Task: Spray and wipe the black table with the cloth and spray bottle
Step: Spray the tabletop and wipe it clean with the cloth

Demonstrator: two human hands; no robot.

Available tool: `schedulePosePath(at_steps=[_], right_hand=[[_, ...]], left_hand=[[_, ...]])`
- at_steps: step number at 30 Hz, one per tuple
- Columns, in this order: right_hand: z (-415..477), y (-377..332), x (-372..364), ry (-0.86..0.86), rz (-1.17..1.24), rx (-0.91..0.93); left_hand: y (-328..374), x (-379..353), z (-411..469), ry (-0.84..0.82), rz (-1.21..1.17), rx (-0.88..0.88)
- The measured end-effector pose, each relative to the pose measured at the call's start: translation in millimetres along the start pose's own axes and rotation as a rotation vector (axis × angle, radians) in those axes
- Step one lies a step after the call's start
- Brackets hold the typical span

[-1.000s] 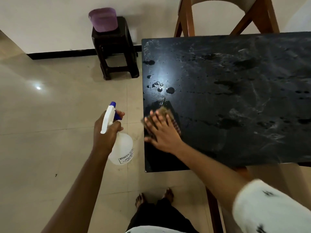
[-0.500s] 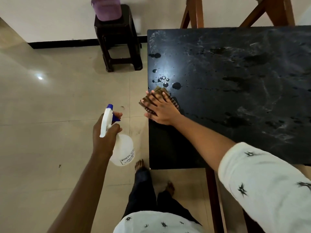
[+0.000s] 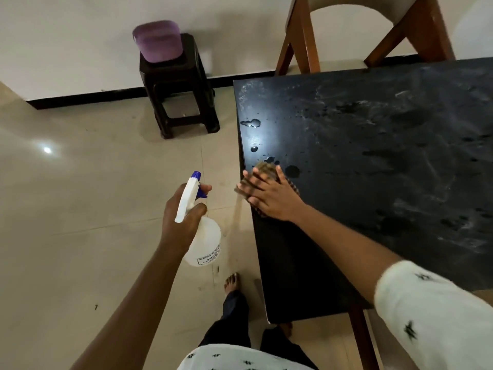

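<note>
The black table (image 3: 373, 161) fills the right side, streaked and dotted with water drops. My right hand (image 3: 269, 194) lies flat, fingers spread, pressing a brown checked cloth (image 3: 265, 167) onto the table's left edge, just short of a few larger drops. Most of the cloth is hidden under the palm. My left hand (image 3: 181, 217) is held over the floor to the left of the table, gripping a clear spray bottle (image 3: 205, 243) with a white head and blue nozzle that points away from me.
A dark stool (image 3: 181, 97) carrying a purple tub (image 3: 158, 41) stands by the wall at the back. A wooden chair (image 3: 301, 41) is tucked at the table's far side. My bare feet (image 3: 231, 283) stand on the tiled floor beside the table's near corner.
My right hand has slid the cloth along the left edge away from me, towards the water drops. The left hand holds the bottle in much the same place.
</note>
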State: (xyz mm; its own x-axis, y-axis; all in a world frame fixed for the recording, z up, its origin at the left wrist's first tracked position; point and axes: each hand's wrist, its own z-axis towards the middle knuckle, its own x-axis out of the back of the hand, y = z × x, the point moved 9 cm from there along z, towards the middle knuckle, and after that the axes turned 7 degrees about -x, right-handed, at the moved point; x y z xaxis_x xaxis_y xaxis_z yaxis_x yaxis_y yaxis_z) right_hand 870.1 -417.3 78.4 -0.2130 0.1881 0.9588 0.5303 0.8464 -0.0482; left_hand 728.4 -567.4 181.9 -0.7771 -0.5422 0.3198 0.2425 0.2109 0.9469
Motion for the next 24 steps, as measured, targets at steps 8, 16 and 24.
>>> schedulePosePath(at_steps=[8,16,24], right_hand=[[-29,-5,-4,0.094,-0.026,0.094],[7,33,5,0.030,-0.062,0.348],[66,50,26,0.066,-0.054,0.229]], left_hand=[[-4,-1,38,-0.002,-0.008,-0.023],[-10,-23,50,-0.013,-0.021,0.011],[-7,-38,53,0.098,-0.023,0.036]])
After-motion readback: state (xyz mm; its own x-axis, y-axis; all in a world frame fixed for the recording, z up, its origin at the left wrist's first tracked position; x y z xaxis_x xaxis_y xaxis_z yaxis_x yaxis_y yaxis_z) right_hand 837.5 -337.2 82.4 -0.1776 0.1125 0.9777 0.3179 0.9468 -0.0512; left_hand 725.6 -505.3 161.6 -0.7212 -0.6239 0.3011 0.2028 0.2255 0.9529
